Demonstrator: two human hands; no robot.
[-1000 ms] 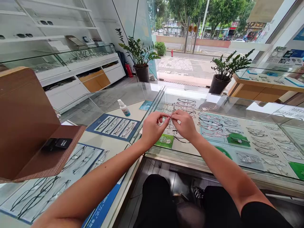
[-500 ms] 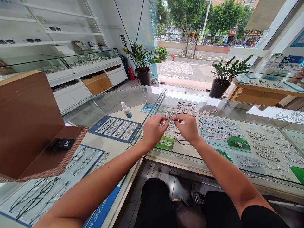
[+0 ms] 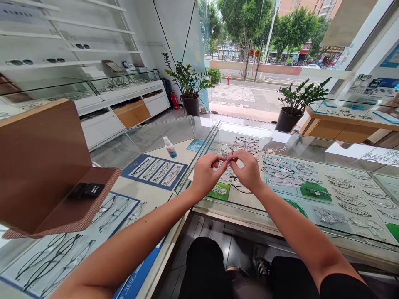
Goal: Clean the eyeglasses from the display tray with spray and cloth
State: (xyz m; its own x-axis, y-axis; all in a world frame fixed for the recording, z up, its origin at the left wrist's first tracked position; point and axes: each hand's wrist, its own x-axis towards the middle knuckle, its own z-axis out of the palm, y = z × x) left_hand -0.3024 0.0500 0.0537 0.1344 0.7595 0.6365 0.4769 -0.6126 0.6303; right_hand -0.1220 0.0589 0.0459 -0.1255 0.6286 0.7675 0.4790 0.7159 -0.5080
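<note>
Above the glass display case (image 3: 202, 203), my left hand (image 3: 207, 173) and my right hand (image 3: 248, 168) meet at the fingertips. Both are closed in a pinch on a thin-framed pair of eyeglasses (image 3: 231, 151). Its fine outline blends into the frames lying behind it, and the fingers cover part of it. Under the glass beyond my hands lie rows of eyeglasses (image 3: 247, 141). More frames (image 3: 278, 168) rest on a pale blue sheet to the right. A green card (image 3: 219, 191) sits below my left wrist.
A white spray bottle (image 3: 170, 147) stands left of my hands, behind a blue tray of glasses (image 3: 154, 171). At far left, a brown board stand (image 3: 46, 166) holds a small black box (image 3: 93, 189). Potted plants (image 3: 190, 106) flank the glass doorway.
My hands have drawn closer together, with their fingertips now meeting on the eyeglasses. The whole view has shifted slightly, so the surroundings sit a little lower and further right.
</note>
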